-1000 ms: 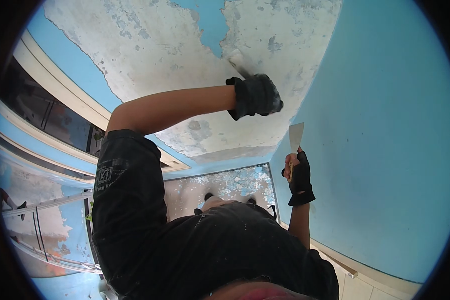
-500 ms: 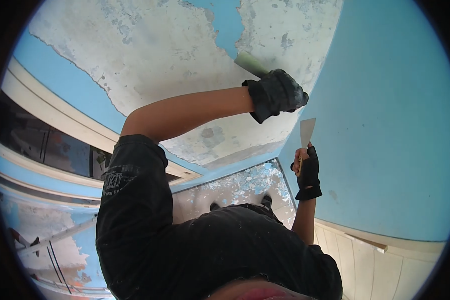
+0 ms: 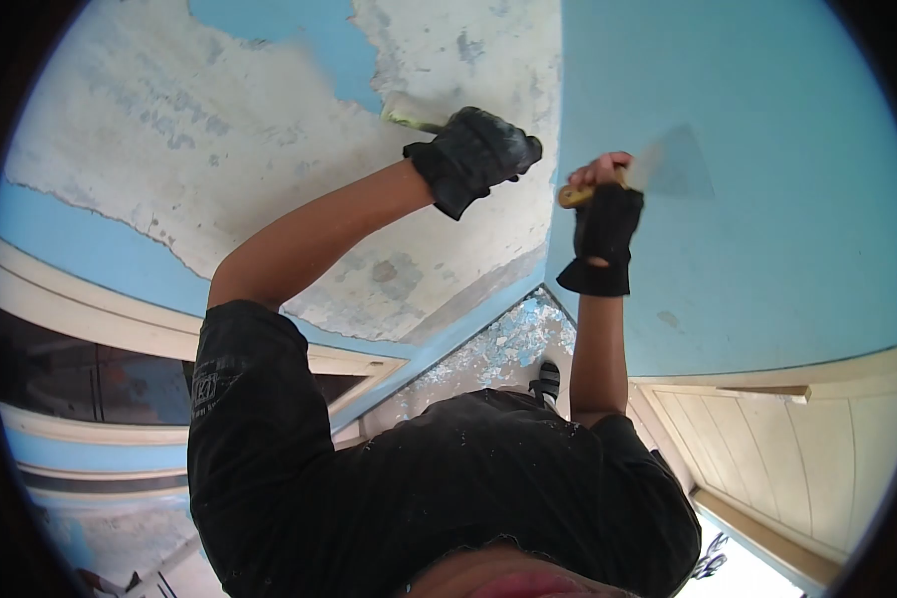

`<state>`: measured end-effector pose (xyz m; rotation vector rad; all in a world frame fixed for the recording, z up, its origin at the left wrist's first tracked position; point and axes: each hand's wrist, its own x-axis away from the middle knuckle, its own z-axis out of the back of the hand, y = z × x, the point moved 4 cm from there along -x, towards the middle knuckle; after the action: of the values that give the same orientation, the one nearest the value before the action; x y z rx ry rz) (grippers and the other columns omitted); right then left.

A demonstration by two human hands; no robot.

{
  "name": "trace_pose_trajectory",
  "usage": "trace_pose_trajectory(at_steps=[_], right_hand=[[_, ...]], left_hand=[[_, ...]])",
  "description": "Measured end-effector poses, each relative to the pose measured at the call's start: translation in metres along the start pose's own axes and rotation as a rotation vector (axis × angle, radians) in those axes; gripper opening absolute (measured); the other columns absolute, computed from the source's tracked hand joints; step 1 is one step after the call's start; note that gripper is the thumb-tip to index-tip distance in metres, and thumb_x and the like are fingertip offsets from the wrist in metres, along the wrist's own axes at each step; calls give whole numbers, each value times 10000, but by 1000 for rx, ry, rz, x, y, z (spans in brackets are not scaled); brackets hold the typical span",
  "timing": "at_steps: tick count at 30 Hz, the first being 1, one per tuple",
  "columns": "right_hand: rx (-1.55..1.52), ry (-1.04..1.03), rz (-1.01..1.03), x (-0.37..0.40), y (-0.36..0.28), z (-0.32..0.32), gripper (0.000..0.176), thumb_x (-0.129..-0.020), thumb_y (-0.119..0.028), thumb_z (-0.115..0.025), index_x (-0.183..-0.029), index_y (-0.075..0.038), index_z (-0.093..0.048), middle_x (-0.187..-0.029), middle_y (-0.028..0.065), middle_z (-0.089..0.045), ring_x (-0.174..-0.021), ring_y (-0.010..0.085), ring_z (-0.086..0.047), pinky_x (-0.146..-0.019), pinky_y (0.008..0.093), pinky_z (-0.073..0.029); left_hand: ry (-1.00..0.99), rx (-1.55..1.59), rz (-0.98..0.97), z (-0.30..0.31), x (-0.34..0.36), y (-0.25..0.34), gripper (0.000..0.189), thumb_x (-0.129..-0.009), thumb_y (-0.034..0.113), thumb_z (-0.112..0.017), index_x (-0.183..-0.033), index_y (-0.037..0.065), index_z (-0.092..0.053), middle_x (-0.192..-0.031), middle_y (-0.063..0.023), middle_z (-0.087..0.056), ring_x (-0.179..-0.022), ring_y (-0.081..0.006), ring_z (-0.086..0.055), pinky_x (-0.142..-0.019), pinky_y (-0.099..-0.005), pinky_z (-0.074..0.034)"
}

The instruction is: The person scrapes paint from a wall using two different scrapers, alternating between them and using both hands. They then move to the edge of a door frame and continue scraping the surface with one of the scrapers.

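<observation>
My left hand (image 3: 478,154), in a black glove, is closed around a scraper. The scraper's pale, greenish blade (image 3: 409,113) sticks out to the left, its tip at the lower edge of a strip of blue paint (image 3: 354,70) on the peeled wall (image 3: 299,169). In a black fingerless glove, my right hand (image 3: 605,204) grips a putty knife by its yellow handle (image 3: 573,195). Smeared by motion, the putty knife's wide blade (image 3: 680,164) points right in front of the smooth blue wall (image 3: 767,239).
Blue and white paint flakes (image 3: 508,344) litter the floor by the wall corner. One sandalled foot (image 3: 546,381) shows below my right arm. A window frame (image 3: 100,309) lies to the left, a cream panelled door (image 3: 767,439) to the lower right.
My right hand has risen, and its putty knife has swung from pointing up to pointing right. The view has shifted; my left hand keeps the scraper near the blue strip's lower end.
</observation>
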<state>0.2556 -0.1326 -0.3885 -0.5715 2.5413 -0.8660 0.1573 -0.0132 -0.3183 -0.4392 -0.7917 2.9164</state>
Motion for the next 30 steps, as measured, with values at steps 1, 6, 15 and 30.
trace_pose_trajectory(at_steps=[1, 6, 15, 30], right_hand=[[-67, -55, -108, -5, 4, -3, 159, -994, -165, -577, -896, -60, -508, -665, 22, -475, -572, 145, -484, -627, 337, -457], [-457, 69, 43, -18, 8, -1, 423, -1010, -394, -534, -719, -107, -426, -552, 30, -399, -481, 158, -387, -522, 340, -362], [-633, 137, 169, -23, 28, -10, 383, -1013, -359, -466, -699, -148, -409, -533, 11, -340, -474, 153, -309, -512, 323, -315], [-799, 111, 186, -18, 60, -2, 318, -999, -290, -471, -710, -160, -452, -523, -13, -351, -471, 126, -324, -526, 315, -341]], left_hand=[[-23, -33, 15, -4, 1, -1, 151, -765, 231, -698, -773, 128, -587, -645, -66, -651, -584, -267, -685, -477, -412, -503], [54, -3, 20, -2, -1, -4, 106, -790, 209, -659, -761, 141, -583, -653, -58, -644, -575, -244, -671, -505, -392, -508], [87, 26, 12, 3, -1, -4, 107, -793, 214, -654, -757, 144, -581, -640, -63, -627, -567, -248, -660, -505, -385, -502], [-36, -122, 18, 27, 29, -19, 107, -778, 207, -649, -780, 113, -598, -645, -76, -644, -574, -254, -674, -489, -384, -507]])
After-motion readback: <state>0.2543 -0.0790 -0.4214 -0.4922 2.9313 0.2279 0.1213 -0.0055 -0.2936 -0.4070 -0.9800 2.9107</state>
